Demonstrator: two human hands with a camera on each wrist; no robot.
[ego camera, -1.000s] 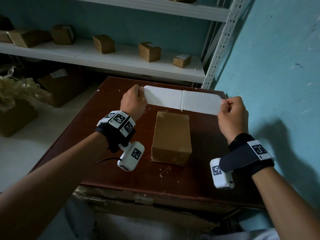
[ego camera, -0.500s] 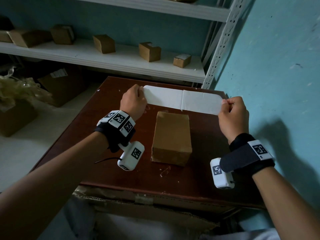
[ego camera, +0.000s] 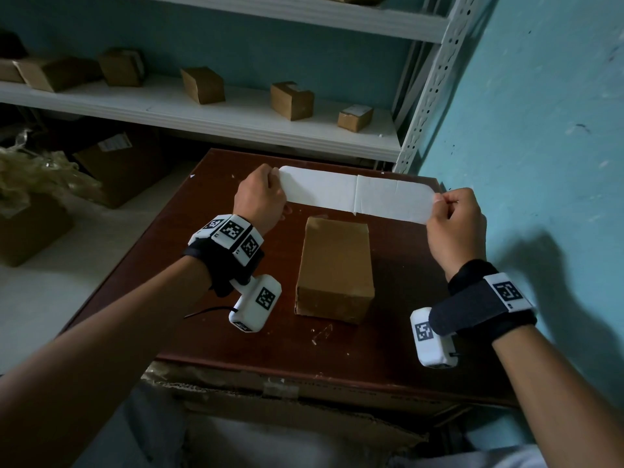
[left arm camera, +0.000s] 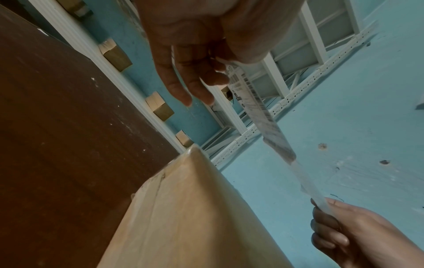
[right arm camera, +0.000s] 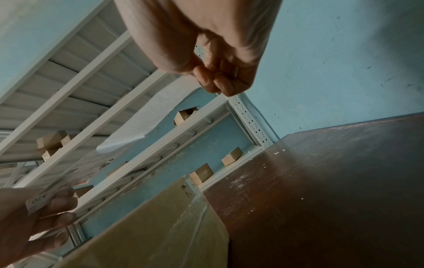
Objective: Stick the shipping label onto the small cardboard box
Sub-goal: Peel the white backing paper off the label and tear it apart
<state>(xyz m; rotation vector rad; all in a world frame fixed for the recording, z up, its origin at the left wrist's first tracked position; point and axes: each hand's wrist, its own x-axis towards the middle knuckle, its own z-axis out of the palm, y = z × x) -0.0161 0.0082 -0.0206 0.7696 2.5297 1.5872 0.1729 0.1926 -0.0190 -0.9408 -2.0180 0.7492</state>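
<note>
A long white shipping label (ego camera: 358, 194) is stretched flat in the air just beyond the small cardboard box (ego camera: 334, 268), its blank side up. My left hand (ego camera: 260, 197) pinches its left end and my right hand (ego camera: 452, 217) pinches its right end. The box stands on the dark red table (ego camera: 388, 332), between my two wrists. In the left wrist view the label (left arm camera: 254, 101) shows printed barcodes on its underside above the box (left arm camera: 188, 217). The right wrist view shows the box (right arm camera: 156, 232) and my left hand holding the label (right arm camera: 39, 201).
A white shelf (ego camera: 209, 113) behind the table carries several small cardboard boxes. A perforated shelf post (ego camera: 425, 92) rises at the back right beside the blue wall (ego camera: 540, 130). Larger boxes (ego camera: 111, 167) stand on the floor at left. Flattened cardboard (ego camera: 287, 410) lies under the table's near edge.
</note>
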